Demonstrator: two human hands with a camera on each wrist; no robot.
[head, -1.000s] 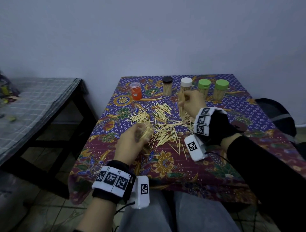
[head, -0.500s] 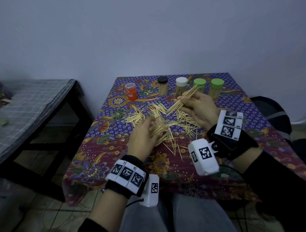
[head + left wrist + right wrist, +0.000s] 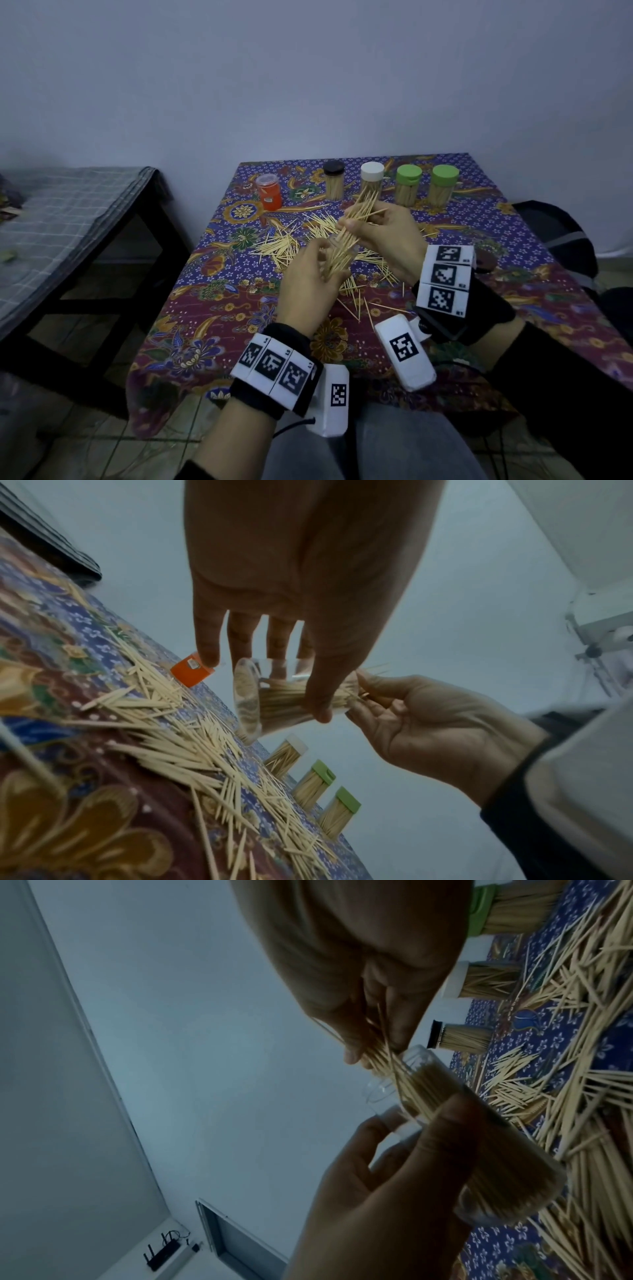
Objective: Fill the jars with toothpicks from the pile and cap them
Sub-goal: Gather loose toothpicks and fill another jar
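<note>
My left hand [image 3: 306, 284] grips a clear jar [image 3: 274, 699], thumb on one side and fingers behind it, holding it tilted above the table [image 3: 534, 274] with its mouth toward my right hand [image 3: 387, 236]. The jar is already partly packed with toothpicks. My right hand pinches a bundle of toothpicks [image 3: 359, 214] between thumb and fingers, and the lower ends of the bundle are inside the jar's mouth while the upper ends fan out past my fingertips.

Just beneath both hands the loose pile of toothpicks [image 3: 284, 245] is scattered over the patterned cloth [image 3: 219, 322] covering the table. Along the far edge stand four capped jars full of toothpicks: one with a black cap [image 3: 334, 168], one with a white cap [image 3: 372, 171] and two with green caps [image 3: 409, 174] [image 3: 445, 174]. To their left, set apart, sits an orange cap [image 3: 269, 193]. Off to the left of the table is a bed [image 3: 61, 219] with a grey checked cover.
</note>
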